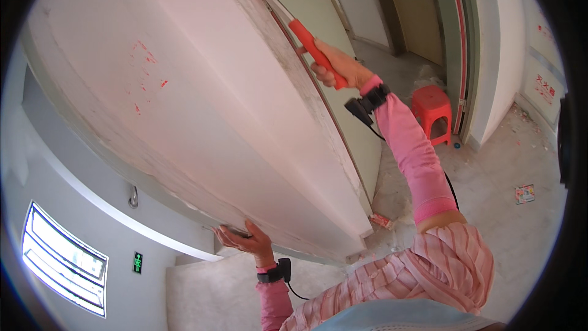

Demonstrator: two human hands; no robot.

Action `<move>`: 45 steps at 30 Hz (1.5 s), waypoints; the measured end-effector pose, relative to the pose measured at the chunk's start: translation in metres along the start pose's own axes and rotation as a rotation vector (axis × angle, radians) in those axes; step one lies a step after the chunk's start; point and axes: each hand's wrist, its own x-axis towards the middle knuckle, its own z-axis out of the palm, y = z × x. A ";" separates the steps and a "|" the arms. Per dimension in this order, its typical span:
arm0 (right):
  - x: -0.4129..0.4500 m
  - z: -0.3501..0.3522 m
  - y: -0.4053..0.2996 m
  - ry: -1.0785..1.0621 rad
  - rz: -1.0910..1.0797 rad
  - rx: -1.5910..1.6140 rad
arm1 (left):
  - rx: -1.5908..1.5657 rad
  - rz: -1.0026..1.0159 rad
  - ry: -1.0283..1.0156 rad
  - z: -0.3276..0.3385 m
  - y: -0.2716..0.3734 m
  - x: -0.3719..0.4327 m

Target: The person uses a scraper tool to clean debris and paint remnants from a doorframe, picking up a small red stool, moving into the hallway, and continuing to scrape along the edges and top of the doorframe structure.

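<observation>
My right hand (337, 62) grips the red handle of a long-handled scraper (304, 37). The scraper's red head meets a rough grey strip (287, 62) along the edge of the white wall (197, 96), near the top of the view. Its blade is hard to make out there. My left hand (248, 241) is lower down, palm up, at the wall's other edge. A thin dark object (236, 230) lies against its palm and fingers; whether the hand grips it is unclear. Red marks (148, 59) streak the wall's face.
A pale green door (363, 142) stands beside the grey strip. Beyond it, a red plastic stool (432, 105) is on the concrete floor (487, 170), near a doorway. Debris and a printed card (525, 194) lie about. A window (64, 257) and a green exit sign (138, 262) are at lower left.
</observation>
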 end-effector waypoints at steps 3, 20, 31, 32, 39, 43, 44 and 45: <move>-0.012 0.001 0.015 -0.008 -0.041 -0.061 | 0.002 0.007 -0.015 -0.004 -0.001 0.001; -0.005 -0.001 0.001 -0.004 0.019 -0.011 | -0.003 0.056 -0.014 -0.001 0.000 0.004; -0.237 -0.003 0.229 0.446 0.446 0.169 | 0.035 0.072 0.035 0.004 -0.003 0.010; -0.270 -0.007 0.251 0.530 0.518 0.099 | 0.028 0.066 0.025 0.006 0.000 0.010; -0.438 0.042 0.288 0.855 0.834 0.049 | -0.004 0.120 -0.008 -0.001 -0.015 -0.005; -0.479 0.049 0.275 0.920 0.964 -0.061 | 0.007 0.130 -0.040 0.006 -0.017 -0.011; -0.490 0.053 0.275 0.928 0.998 -0.072 | 0.011 0.118 -0.066 0.003 -0.018 -0.015; -0.497 0.057 0.272 0.928 1.030 -0.085 | 0.020 0.105 -0.088 -0.001 -0.017 -0.018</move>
